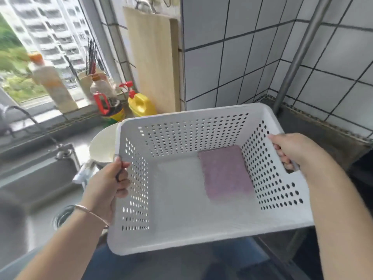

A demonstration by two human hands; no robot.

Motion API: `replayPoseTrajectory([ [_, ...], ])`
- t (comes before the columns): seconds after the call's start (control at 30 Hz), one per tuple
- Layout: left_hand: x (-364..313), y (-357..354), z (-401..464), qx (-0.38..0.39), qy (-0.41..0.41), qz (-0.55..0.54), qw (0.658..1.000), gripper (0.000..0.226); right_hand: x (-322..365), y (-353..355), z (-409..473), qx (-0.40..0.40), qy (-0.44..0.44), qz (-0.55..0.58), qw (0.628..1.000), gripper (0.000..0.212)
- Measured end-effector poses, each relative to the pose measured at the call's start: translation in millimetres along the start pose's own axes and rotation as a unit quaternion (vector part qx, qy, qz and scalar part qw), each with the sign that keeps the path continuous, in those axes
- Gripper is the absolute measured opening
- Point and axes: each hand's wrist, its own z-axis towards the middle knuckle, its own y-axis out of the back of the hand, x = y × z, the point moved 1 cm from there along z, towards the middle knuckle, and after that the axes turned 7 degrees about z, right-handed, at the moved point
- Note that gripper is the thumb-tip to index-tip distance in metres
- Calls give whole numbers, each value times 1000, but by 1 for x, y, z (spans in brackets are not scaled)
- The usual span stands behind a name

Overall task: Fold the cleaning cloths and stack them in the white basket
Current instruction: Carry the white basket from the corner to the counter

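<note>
Tiled walls and a steel counter (314,126) frame the scene, all placed here against the basket (187,231). Nearest, the white perforated basket is held off the counter by both hands. Its left wall is gripped by the left hand (107,184), thumb hooked over the rim and fingers curled against the outside; a bangle (90,214) is worn on that wrist. Its right wall is gripped by the right hand (292,150), whose fingers are curled through the handle slot so that the fingertips (285,160) are seen inside. One folded purple cloth (224,172) is laid flat on the basket floor, against the right wall towards the far side.

Left of the basket and below it, a sink (36,178) with a drain (62,215) is seen. Just behind the basket's far left corner a white plate (103,144) is partly hidden. Farther back on that side, a yellow jug (141,104) with a red pump, a red-handled container (111,110) and bottles (50,81) are lined along the window sill; their labels are too blurred to be read. Behind the far rim a wooden board (151,61) is hung on the wall, and a metal pole (298,55) is stood at the far right corner.
</note>
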Motion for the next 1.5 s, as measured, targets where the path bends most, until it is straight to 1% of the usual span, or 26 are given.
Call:
replayPoseTrajectory([
  [0.23, -11, 133, -58, -29, -37, 40, 998, 33, -13, -92, -97, 55, 73, 37, 995, 36],
  [0.37, -8, 195, -103, -87, -53, 34, 994, 32, -9, -146, -131, 101, 87, 41, 990, 31],
  [0.5, 6, 249, -160, -160, -46, -26, 986, 31, 6, -199, -160, 168, 129, -7, 977, 35],
  [0.6, 22, 284, -210, -214, -28, -81, 973, 31, 16, -243, -183, 235, 157, -37, 958, 35],
  [0.67, 33, 307, -254, -272, -25, -118, 955, 32, 23, -278, -211, 299, 173, -56, 937, 31],
  [0.73, 51, 329, -308, -350, -30, -137, 926, 32, 25, -318, -250, 368, 191, -92, 905, 27],
  [0.8, 67, 346, -350, -404, -33, -147, 902, 32, 20, -349, -283, 412, 207, -122, 879, 26],
  [0.83, 78, 357, -378, -431, -36, -160, 887, 32, 15, -370, -307, 438, 219, -144, 860, 26],
  [0.93, 110, 390, -449, -500, -51, -190, 843, 30, -1, -421, -377, 487, 270, -200, 806, 27],
  [1.03, 140, 425, -512, -559, -50, -196, 804, 29, -19, -467, -452, 524, 299, -203, 771, 33],
  [1.1, 161, 451, -555, -593, -42, -196, 780, 29, -36, -494, -507, 555, 299, -203, 749, 31],
  [1.23, 193, 500, -629, -651, -7, -189, 735, 27, -68, -542, -601, 589, 309, -203, 718, 31],
  [1.3, 208, 523, -669, -673, 4, -201, 712, 27, -89, -564, -648, 616, 297, -216, 696, 29],
  [1.4, 227, 550, -708, -701, 21, -213, 680, 26, -110, -589, -702, 647, 303, -236, 659, 23],
  [1.43, 233, 560, -719, -708, 25, -217, 671, 26, -115, -600, -719, 654, 307, -242, 647, 24],
  [1.5, 242, 575, -735, -710, 32, -231, 664, 25, -124, -620, -747, 666, 313, -249, 630, 26],
])
